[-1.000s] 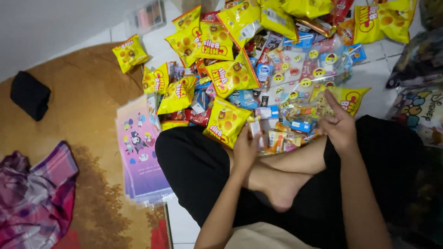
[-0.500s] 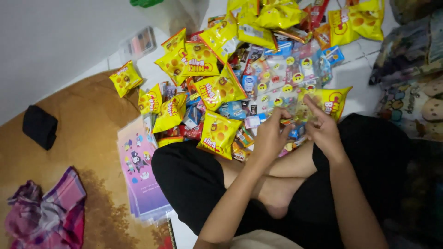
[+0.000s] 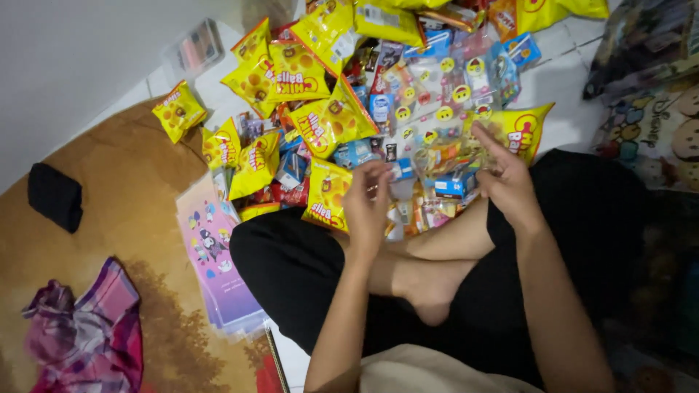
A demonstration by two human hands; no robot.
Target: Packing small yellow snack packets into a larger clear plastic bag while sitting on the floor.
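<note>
I sit cross-legged on the floor before a heap of snack packets. My left hand (image 3: 368,207) hovers with fingers apart over small packets beside a yellow snack bag (image 3: 326,193), and I see nothing in it. My right hand (image 3: 506,178) grips the near edge of a clear plastic bag printed with yellow smiley faces (image 3: 437,109), which lies over the heap with small snacks inside. A small blue box (image 3: 455,185) sits by the bag's mouth between my hands. Another yellow bag (image 3: 520,131) lies just beyond my right hand.
Several yellow snack bags (image 3: 291,69) spread across the white tile floor (image 3: 564,80). A stack of pastel printed bags (image 3: 215,255) lies by my left knee on a brown rug (image 3: 131,167). A black cloth (image 3: 54,196), a plaid cloth (image 3: 87,335) and a patterned cushion (image 3: 655,131) lie around.
My left hand went from the packets by my foot to the bag's mouth, then back left over the pile. My right hand stayed at the bag's edge. The view shifted slightly.
</note>
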